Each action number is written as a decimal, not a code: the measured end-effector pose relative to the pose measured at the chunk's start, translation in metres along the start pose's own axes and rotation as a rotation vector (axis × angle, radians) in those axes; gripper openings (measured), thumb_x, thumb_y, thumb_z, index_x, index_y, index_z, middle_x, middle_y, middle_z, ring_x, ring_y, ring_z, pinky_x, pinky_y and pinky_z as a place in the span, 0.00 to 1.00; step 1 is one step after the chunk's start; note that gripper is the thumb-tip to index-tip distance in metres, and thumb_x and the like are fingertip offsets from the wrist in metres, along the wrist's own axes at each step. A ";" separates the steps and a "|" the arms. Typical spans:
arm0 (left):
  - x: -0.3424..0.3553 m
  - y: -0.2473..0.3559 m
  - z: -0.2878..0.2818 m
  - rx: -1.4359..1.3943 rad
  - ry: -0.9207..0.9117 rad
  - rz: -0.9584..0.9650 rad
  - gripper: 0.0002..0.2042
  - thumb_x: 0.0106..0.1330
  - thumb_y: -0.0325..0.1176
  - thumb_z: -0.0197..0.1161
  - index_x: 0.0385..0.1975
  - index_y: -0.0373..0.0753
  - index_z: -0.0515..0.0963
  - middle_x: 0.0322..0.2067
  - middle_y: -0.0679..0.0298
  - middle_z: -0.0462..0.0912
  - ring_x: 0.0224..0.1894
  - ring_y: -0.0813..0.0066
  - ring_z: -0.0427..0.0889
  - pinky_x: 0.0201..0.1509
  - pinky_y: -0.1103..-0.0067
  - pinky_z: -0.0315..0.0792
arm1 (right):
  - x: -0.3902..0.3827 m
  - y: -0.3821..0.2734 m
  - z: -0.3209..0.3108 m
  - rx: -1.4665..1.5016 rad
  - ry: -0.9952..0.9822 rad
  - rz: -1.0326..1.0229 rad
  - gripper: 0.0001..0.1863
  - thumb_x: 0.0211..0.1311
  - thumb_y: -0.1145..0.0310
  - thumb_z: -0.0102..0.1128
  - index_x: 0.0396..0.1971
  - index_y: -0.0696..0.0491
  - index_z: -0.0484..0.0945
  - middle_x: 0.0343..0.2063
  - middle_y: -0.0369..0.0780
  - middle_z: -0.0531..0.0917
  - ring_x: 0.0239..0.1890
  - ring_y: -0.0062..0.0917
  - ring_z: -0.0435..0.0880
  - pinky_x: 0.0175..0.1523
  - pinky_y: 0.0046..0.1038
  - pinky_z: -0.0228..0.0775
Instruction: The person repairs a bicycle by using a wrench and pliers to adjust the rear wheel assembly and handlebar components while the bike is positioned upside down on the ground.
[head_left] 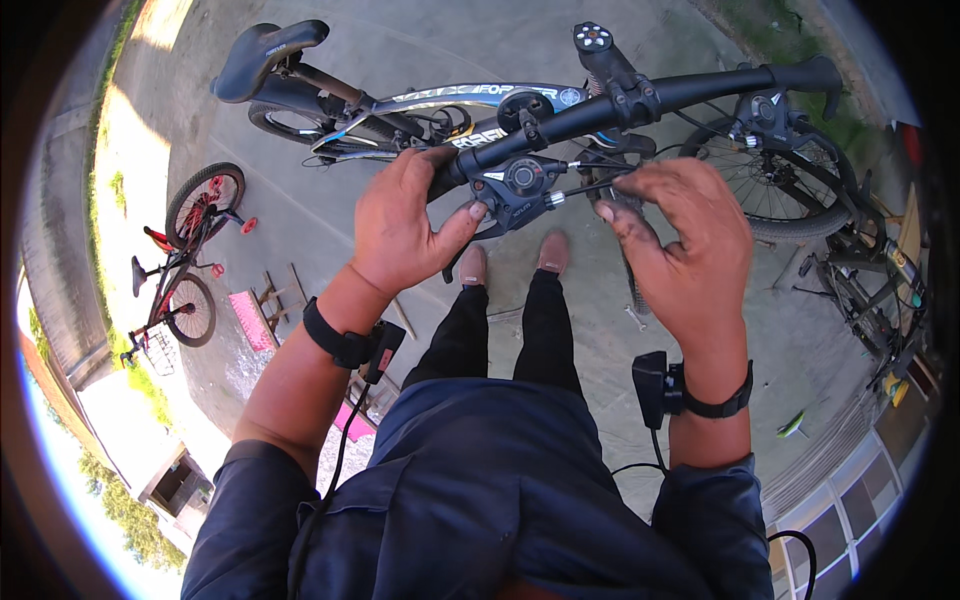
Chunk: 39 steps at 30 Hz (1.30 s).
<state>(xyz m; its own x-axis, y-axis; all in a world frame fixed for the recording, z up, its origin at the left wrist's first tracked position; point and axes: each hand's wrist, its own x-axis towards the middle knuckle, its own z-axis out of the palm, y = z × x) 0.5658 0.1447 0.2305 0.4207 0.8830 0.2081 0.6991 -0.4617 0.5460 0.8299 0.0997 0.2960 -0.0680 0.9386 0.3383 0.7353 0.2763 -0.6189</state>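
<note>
A bicycle with a blue, black and white frame [480,96] stands before me, its black handlebar [690,92] running across the upper middle. My left hand [400,220] is closed around the left handlebar end, its thumb resting beside the black shifter and brake lever unit [520,185]. A thin black cable [588,187] leads from that unit to my right hand [695,235], whose darkened thumb and forefinger pinch together on it. The fingertips partly hide the cable's far part. A silver barrel adjuster [555,199] sticks out of the unit just left of those fingers.
The front wheel [790,185] and a second shifter unit [768,118] are at right. Further right lie dark bicycle parts [860,300]. A wrench [636,320] and a green-and-white object [793,424] are on the concrete. At left stand a small red-and-black bicycle [180,262] and a pink-topped bench [250,320].
</note>
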 end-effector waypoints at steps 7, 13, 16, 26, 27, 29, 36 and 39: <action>0.001 0.003 -0.003 -0.001 -0.026 -0.009 0.26 0.52 0.48 0.69 0.45 0.34 0.75 0.33 0.56 0.77 0.37 0.54 0.79 0.39 0.66 0.73 | 0.030 0.020 0.021 -0.200 -0.345 -0.158 0.06 0.54 0.70 0.62 0.32 0.53 0.82 0.31 0.38 0.80 0.37 0.37 0.80 0.38 0.37 0.72; 0.002 0.004 -0.008 0.004 -0.100 -0.049 0.26 0.54 0.44 0.67 0.49 0.33 0.73 0.41 0.51 0.78 0.43 0.50 0.79 0.46 0.67 0.73 | 0.056 0.026 0.023 -0.127 -0.712 -0.148 0.08 0.61 0.68 0.58 0.33 0.55 0.82 0.29 0.45 0.83 0.34 0.42 0.82 0.39 0.41 0.73; 0.002 0.004 -0.008 -0.001 -0.086 -0.038 0.26 0.53 0.44 0.67 0.48 0.34 0.74 0.40 0.52 0.78 0.42 0.51 0.79 0.45 0.67 0.73 | 0.071 0.031 0.021 0.004 -0.872 -0.087 0.09 0.62 0.68 0.57 0.33 0.58 0.81 0.27 0.48 0.83 0.34 0.44 0.82 0.40 0.41 0.72; 0.003 -0.001 -0.002 0.017 -0.024 -0.007 0.29 0.52 0.52 0.68 0.45 0.33 0.75 0.34 0.57 0.77 0.37 0.55 0.79 0.40 0.67 0.72 | 0.068 0.030 0.023 -0.201 -0.778 -0.292 0.06 0.54 0.73 0.56 0.31 0.55 0.82 0.27 0.45 0.83 0.32 0.42 0.83 0.37 0.40 0.74; 0.003 -0.001 -0.002 0.017 -0.020 -0.006 0.29 0.52 0.52 0.68 0.45 0.33 0.75 0.34 0.57 0.77 0.37 0.55 0.79 0.40 0.67 0.72 | 0.066 0.029 0.023 -0.232 -0.765 -0.304 0.06 0.54 0.74 0.56 0.31 0.54 0.81 0.27 0.44 0.83 0.32 0.42 0.83 0.37 0.40 0.74; 0.003 -0.002 -0.002 0.008 -0.017 -0.012 0.29 0.52 0.51 0.68 0.45 0.33 0.75 0.34 0.57 0.77 0.37 0.56 0.79 0.40 0.66 0.72 | 0.064 0.027 0.023 -0.288 -0.759 -0.315 0.07 0.53 0.74 0.56 0.31 0.53 0.81 0.27 0.43 0.83 0.32 0.41 0.83 0.37 0.40 0.75; 0.003 -0.001 -0.003 0.020 -0.026 -0.008 0.28 0.51 0.50 0.69 0.45 0.34 0.75 0.34 0.57 0.77 0.38 0.55 0.78 0.41 0.67 0.72 | 0.054 0.028 0.024 -0.246 -0.667 -0.287 0.05 0.58 0.71 0.56 0.32 0.54 0.80 0.26 0.42 0.82 0.30 0.39 0.83 0.34 0.38 0.74; 0.004 0.001 -0.007 0.012 -0.078 -0.038 0.27 0.51 0.44 0.67 0.48 0.33 0.74 0.41 0.52 0.79 0.42 0.51 0.80 0.45 0.67 0.74 | 0.063 0.033 0.024 -0.094 -0.771 -0.194 0.08 0.63 0.68 0.55 0.33 0.56 0.80 0.25 0.43 0.82 0.30 0.38 0.83 0.34 0.37 0.74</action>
<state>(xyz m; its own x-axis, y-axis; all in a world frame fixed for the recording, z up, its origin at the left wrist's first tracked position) 0.5643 0.1484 0.2372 0.4367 0.8911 0.1236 0.7223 -0.4292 0.5423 0.8338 0.1726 0.2793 -0.6225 0.7633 -0.1729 0.7138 0.4632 -0.5252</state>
